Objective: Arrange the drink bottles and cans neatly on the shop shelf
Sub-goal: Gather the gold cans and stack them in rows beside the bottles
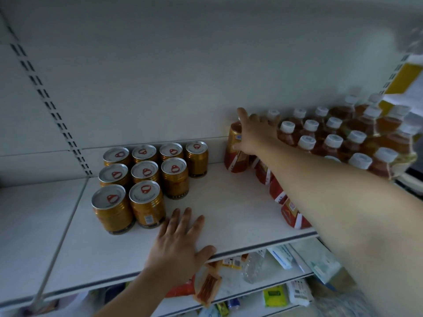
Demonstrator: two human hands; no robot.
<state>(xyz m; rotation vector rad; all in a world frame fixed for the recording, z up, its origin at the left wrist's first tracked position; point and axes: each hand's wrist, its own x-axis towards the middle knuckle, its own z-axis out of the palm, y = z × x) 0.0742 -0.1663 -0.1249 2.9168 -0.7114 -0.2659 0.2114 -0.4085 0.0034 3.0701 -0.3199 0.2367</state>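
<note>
Left hand [180, 239] lies flat, fingers spread, at the shelf [229, 202] front edge, just beside the cans [146, 172]. Right hand [251, 136] reaches to the back edge and clasps an upright bottle [235, 156], standing left of the bottle rows [320, 143].

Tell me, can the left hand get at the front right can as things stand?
Probably yes. The left hand rests flat on the shelf just beside the front right can, its fingers reaching alongside it, and nothing stands between them.

Dim, soft light; wide-angle bending and blur at edges.
</note>
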